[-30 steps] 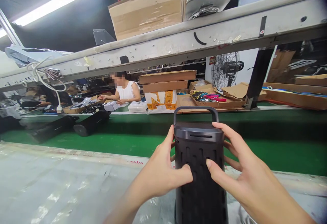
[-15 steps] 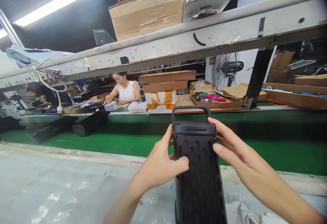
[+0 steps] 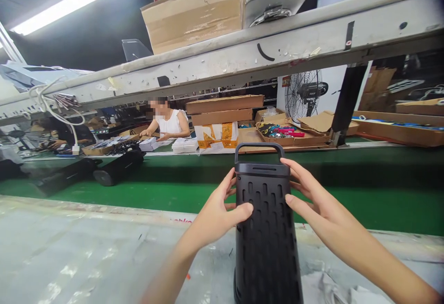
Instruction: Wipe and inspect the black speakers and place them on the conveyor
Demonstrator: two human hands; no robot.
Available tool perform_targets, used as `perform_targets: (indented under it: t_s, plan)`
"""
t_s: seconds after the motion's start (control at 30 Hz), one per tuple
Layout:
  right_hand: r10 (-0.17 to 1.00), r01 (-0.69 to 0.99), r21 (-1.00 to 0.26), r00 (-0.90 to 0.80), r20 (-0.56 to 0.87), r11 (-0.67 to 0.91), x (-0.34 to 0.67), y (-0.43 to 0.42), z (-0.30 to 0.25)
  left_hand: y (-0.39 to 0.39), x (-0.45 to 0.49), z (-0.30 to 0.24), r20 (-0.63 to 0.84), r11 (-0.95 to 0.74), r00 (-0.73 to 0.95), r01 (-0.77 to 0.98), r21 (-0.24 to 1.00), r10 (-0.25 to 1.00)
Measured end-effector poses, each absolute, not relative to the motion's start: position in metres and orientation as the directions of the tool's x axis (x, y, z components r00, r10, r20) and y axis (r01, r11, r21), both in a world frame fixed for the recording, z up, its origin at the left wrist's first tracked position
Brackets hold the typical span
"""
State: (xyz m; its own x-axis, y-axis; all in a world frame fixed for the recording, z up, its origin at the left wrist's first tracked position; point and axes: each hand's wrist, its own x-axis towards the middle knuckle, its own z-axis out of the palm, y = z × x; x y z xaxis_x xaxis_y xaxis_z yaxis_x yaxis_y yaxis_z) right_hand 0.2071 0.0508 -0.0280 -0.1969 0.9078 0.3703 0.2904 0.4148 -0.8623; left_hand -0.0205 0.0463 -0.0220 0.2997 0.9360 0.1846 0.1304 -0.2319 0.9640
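A black portable speaker (image 3: 265,230) stands upright in front of me, its face patterned with slots and a loop handle (image 3: 259,146) on top. My left hand (image 3: 222,207) is closed on its left side, thumb across the slotted face and fingers behind the edge. On the opposite side, my right hand (image 3: 314,197) grips near the top right corner, with its thumb at the front edge and the fingers by the handle's base. The speaker's lower end runs out of the picture, and the fingertips behind it are hidden.
Beyond the pale worktable (image 3: 104,244) runs a green conveyor belt (image 3: 166,193), with black speakers (image 3: 120,167) lying at left. A person (image 3: 169,121) sits across it by stacks of paper. Overhead spans a shelf beam (image 3: 208,63). Crumpled white material (image 3: 322,288) lies at lower right.
The speaker's top has risen slightly and more of its face shows, both hands staying on it. The whole view has shifted a little. The person across has moved a hand.
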Motion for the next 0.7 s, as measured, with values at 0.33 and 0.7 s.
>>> perform_targets:
  t_s: [0.33,0.7]
  plan:
    - [0.943,0.239,-0.913,-0.121,0.310,0.331,0.211,0.049,-0.024,0.049,-0.015,-0.026,0.125,-0.163,0.326,0.090,0.983,0.937]
    - [0.977,0.210,-0.956,0.016,0.214,0.206,0.217,0.056,-0.020,0.029,-0.006,-0.022,0.063,-0.147,0.294,0.276,0.950,0.954]
